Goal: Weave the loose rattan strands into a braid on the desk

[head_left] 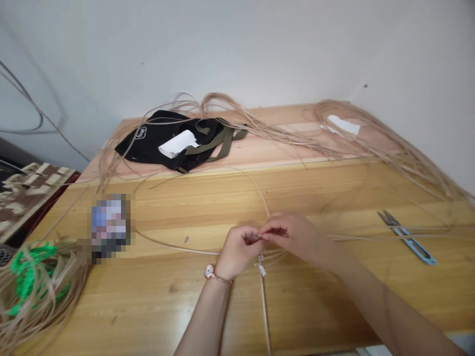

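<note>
My left hand, with a watch at its wrist, is closed in a pinch on thin tan cane strips. My right hand is closed too, its thumb and fingertips meeting those of the left at the strips. One cane strip runs out to the left of my hands, and another comes down toward me. Just below the fingers the strips cross, with a small white scrap at the crossing. My fingers hide the exact spot they grip.
Blue-handled thread snips lie open-bladed at right on the wooden table. A black bag and long cane bundles lie along the back. Coiled cane with green ties sits at left, near a blurred-out object.
</note>
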The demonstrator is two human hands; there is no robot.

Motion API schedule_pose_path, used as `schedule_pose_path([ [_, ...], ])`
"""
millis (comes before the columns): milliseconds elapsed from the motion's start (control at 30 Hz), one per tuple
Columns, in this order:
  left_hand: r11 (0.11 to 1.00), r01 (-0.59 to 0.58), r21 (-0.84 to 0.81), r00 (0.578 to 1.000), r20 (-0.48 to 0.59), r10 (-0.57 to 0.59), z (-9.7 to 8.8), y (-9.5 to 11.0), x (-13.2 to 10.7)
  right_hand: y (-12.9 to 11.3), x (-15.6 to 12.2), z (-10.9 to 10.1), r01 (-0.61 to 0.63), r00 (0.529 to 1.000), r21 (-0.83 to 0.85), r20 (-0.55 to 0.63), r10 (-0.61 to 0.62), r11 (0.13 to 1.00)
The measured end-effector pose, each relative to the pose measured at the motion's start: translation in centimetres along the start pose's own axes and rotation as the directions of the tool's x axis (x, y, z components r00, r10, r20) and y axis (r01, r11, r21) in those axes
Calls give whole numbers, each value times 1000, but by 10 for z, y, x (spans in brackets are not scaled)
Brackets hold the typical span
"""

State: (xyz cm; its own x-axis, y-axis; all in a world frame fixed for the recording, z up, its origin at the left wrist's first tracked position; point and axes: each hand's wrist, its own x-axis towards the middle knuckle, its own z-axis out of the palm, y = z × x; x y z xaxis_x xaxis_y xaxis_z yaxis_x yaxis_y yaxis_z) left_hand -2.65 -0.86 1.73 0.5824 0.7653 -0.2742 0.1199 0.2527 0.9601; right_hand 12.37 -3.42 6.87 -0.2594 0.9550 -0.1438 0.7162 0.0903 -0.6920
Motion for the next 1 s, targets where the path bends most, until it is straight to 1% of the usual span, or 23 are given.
schedule_pose_path([
  [67, 1000, 10, 4, 1000, 2, -10, 0, 2, 0, 2, -1, 0, 18, 1000, 5, -6, -18, 1000],
  [233, 1000, 8, -11, 1000, 5, -8, 0, 3, -1, 3, -2, 1, 13, 1000, 8, 6, -13, 1000],
  [433, 999, -37, 12, 999, 34, 36, 1, 0, -1, 4, -2, 2, 108, 994, -49, 27, -107, 993],
  [500, 999, -40, 15, 998, 48, 40, 1, 0, -1, 4, -2, 1, 121, 992, -61, 37, -119, 991],
  [700, 999, -28, -45, 997, 64, 31, -2, 2, -2, 5, 0, 0, 128, 992, -33, 18, -127, 991],
  [833, 997, 23, -77, 993, 118, -14, -3, 4, -4, 5, 1, 0, 93, 996, -12, 16, -93, 996],
  [1000, 998, 4, -60, 985, 174, 7, -5, 4, -6, 6, 1, -2, 89, 996, -7, 14, -89, 996],
])
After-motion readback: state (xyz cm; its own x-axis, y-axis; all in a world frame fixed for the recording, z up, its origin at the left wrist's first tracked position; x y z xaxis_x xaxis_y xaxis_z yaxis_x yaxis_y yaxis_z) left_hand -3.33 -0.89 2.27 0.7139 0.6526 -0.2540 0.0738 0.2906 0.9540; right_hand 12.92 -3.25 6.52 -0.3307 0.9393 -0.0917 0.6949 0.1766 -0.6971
